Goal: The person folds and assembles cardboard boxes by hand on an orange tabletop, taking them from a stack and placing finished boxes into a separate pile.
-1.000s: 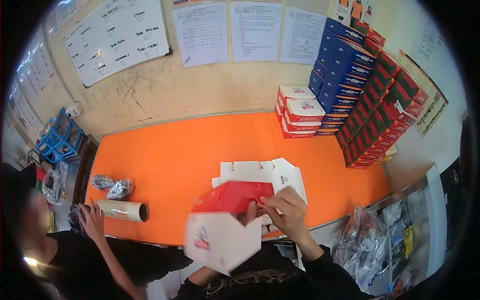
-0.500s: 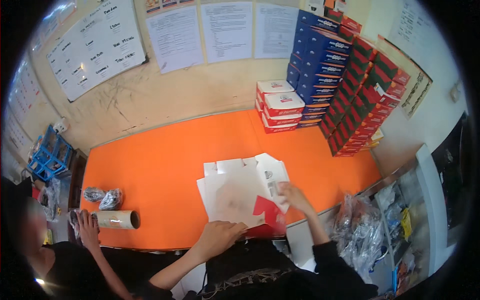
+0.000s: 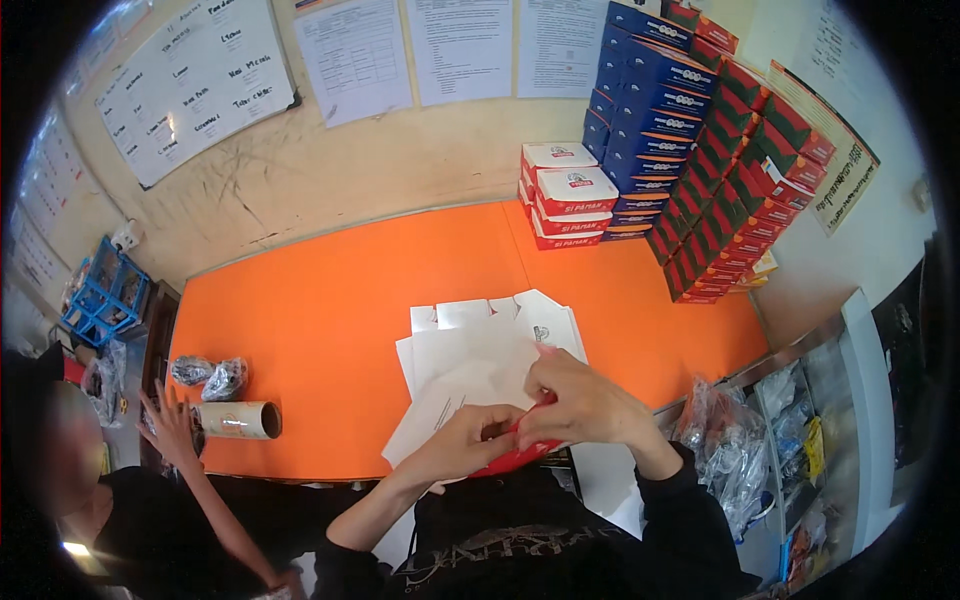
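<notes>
Flat white box blanks (image 3: 560,322) lie in a pile on the orange table (image 3: 320,330) in front of me. One red-and-white box blank (image 3: 470,365) is in my two hands at the near edge of the pile, its white side facing up. My left hand (image 3: 458,442) pinches the red near edge between thumb and fingers. Just right of it, my right hand (image 3: 590,402) is closed on the right side of the same blank, its fingertips close to my left thumb. Part of the red panel is hidden behind my fingers.
Finished red-and-white boxes (image 3: 575,190), blue boxes (image 3: 660,120) and red-and-green boxes (image 3: 735,210) are stacked at the back right. A co-worker's hand (image 3: 176,428) is spread beside a cardboard tube (image 3: 235,420) and dark plastic-wrapped bundles (image 3: 222,380). Plastic bags (image 3: 730,460) hang at right.
My right hand has moved left and nearer, from the blank's right side to beside my left hand. The red panel is gathered up between them. The co-worker's hand has lifted and spread.
</notes>
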`<state>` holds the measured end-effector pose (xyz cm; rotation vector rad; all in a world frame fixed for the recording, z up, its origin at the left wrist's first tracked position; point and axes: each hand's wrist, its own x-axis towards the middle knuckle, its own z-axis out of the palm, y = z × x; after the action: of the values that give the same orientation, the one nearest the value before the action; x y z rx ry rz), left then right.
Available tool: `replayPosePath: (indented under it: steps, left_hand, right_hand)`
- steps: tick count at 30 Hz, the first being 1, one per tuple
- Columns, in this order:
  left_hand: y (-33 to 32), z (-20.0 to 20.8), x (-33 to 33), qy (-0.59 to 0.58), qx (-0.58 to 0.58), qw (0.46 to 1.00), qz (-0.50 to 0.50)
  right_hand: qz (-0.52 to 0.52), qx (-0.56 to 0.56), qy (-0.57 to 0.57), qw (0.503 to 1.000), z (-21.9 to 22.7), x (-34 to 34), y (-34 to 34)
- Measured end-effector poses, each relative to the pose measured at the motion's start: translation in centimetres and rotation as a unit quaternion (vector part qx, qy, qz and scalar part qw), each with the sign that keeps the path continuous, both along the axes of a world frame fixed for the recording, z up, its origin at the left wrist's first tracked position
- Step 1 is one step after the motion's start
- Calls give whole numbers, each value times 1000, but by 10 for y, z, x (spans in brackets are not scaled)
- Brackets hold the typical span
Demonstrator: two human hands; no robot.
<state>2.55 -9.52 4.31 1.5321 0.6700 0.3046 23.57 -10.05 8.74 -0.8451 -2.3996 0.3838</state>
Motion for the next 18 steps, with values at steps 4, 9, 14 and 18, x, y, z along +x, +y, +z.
replayPosePath:
  steps: [4,9,14,18]
  left_hand:
    - [-2,5,10,-121,62,987,85]
    - [9,4,14,-228,6,896,382]
    - [12,-7,21,-227,89,874,421]
    - [13,-3,30,-242,193,783,540]
  right_hand:
    - [-43,185,104,976,2,2,-2]
    - [-253,-27,325,911,-60,-20,-42]
    - [-344,-176,318,866,-65,-32,-9]
    - [-280,-184,402,852,-34,-37,-15]
